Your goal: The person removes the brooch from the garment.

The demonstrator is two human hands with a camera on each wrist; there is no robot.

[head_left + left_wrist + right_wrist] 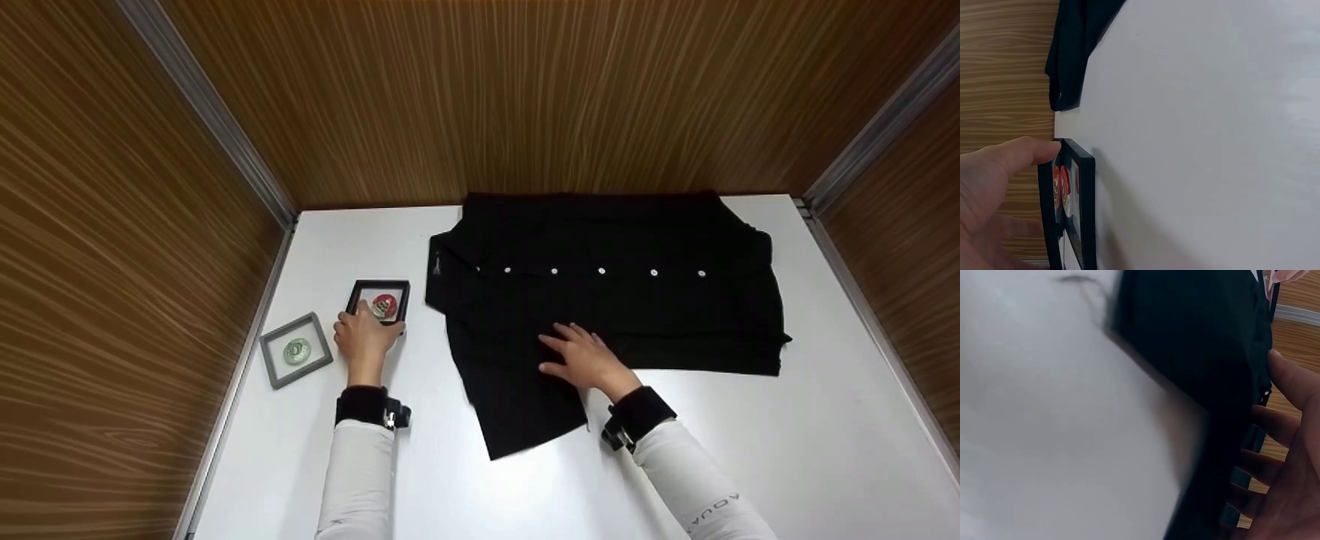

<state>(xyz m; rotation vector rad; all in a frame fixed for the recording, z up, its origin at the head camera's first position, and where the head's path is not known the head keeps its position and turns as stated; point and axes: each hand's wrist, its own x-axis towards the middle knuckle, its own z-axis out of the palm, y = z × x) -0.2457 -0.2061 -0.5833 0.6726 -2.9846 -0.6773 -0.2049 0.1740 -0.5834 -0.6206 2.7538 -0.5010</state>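
My left hand (367, 336) grips a small black display frame (405, 300) at its near side. The left wrist view shows the thumb on one corner of this black frame (1089, 208), with other fingers partly hidden behind it. A red and pale round piece (385, 305) sits inside its clear window. On a black short-sleeved shirt (517, 322) lies my right hand (585, 360), its fingers spread near the sleeve closest to me. White buttons (601, 271) run along the shirt, which is laid sideways with its collar to the left.
A grey display frame (274, 379) holding a green round piece (297, 351) lies left of my left hand. The white table (450, 495) is bordered by wood-grain panels (525, 97) at the back and both sides.
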